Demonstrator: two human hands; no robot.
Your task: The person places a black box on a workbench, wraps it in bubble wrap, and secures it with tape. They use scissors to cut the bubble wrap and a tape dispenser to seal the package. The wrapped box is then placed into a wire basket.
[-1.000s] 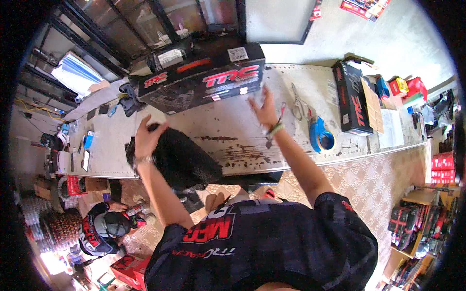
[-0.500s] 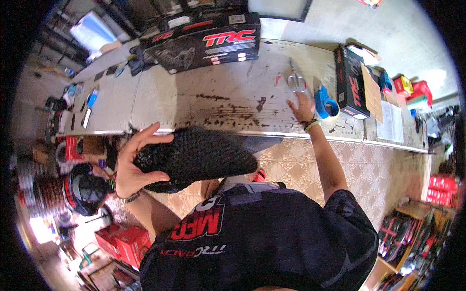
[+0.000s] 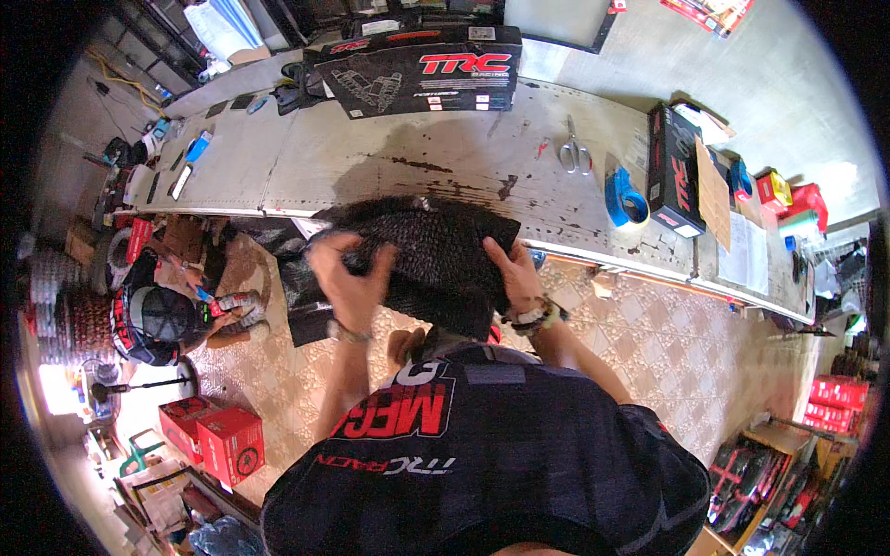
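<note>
Black bubble wrap [image 3: 436, 259] is spread and bunched at the front edge of the metal table [image 3: 234, 174], hanging down before me. My right hand [image 3: 514, 273] grips its right edge between thumb and fingers. My left hand [image 3: 357, 273] is at its left part, slightly blurred, thumb and fingers apart and curved. A large black printed box [image 3: 417, 79] stands at the back of the table. Silver scissors [image 3: 573, 157], a small red item [image 3: 541, 146] and a blue tape roll in its holder [image 3: 621, 195] lie to the right.
Another black box [image 3: 666, 171], cardboard [image 3: 712, 190] and papers [image 3: 742, 259] occupy the right end. A co-worker [image 3: 162, 320] crouches on the tiled floor at the lower left, near a fan [image 3: 130, 389] and red boxes [image 3: 227, 435]. Shelves of goods [image 3: 760, 482] stand at the lower right.
My right hand has moved from beside the scissors down to the wrap and now grips it. My left hand has risen and shifted rightward, and the wrap is higher and more spread out.
</note>
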